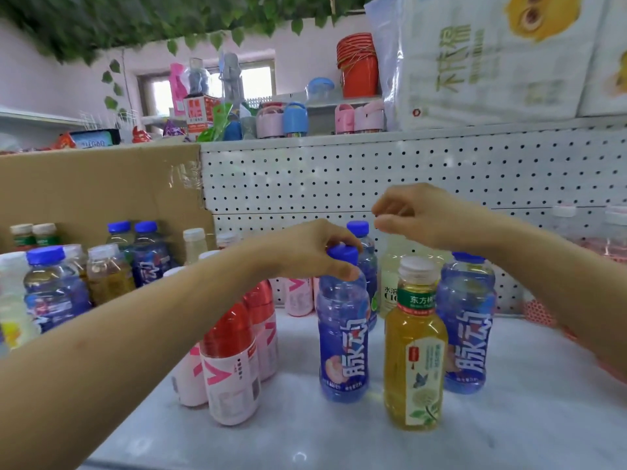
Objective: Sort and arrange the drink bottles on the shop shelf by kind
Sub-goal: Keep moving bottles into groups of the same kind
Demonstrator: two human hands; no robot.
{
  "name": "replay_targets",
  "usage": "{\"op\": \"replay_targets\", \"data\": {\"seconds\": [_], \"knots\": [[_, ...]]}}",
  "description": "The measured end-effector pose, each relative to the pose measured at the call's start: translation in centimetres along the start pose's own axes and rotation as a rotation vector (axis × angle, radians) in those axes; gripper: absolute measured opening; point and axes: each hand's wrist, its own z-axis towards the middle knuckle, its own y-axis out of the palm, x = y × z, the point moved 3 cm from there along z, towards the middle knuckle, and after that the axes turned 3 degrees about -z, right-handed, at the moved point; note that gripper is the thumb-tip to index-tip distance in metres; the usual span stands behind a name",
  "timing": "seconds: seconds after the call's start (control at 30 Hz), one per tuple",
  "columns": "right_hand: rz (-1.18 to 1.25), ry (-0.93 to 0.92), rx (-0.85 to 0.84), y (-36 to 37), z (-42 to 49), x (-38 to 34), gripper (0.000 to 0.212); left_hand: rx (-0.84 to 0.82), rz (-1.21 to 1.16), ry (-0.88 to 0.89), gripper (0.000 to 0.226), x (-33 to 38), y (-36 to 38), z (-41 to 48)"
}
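Observation:
My left hand (305,252) grips the blue cap of a blue sports-drink bottle (343,344) that stands upright on the white shelf (509,418). My right hand (417,215) hovers above the bottles with its fingers loosely curled and nothing in it. Below it stands a yellow tea bottle (415,361) with a white cap. A second blue bottle (466,323) stands to the right, a third (364,262) behind. Red-topped pink bottles (230,364) stand in a group to the left, under my left forearm.
A cardboard box (95,184) at the left holds several mixed bottles (51,290). A pale bottle (390,283) stands at the perforated back panel (373,178). More bottles (610,239) are at the far right. Paper packs (492,56) and cups sit on the upper shelf.

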Motion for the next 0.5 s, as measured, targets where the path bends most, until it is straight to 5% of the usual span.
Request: {"op": "replay_targets", "data": {"seconds": [0.27,0.5], "knots": [[-0.373,-0.011,-0.39,4.4,10.0,0.7,0.049,0.113,-0.221,0.047,0.033,-2.4,1.5,-0.3],[-0.351,-0.049,-0.305,4.1,9.0,1.4,0.03,0.171,-0.276,0.051,0.025,-2.5,2.5,-0.5]]}}
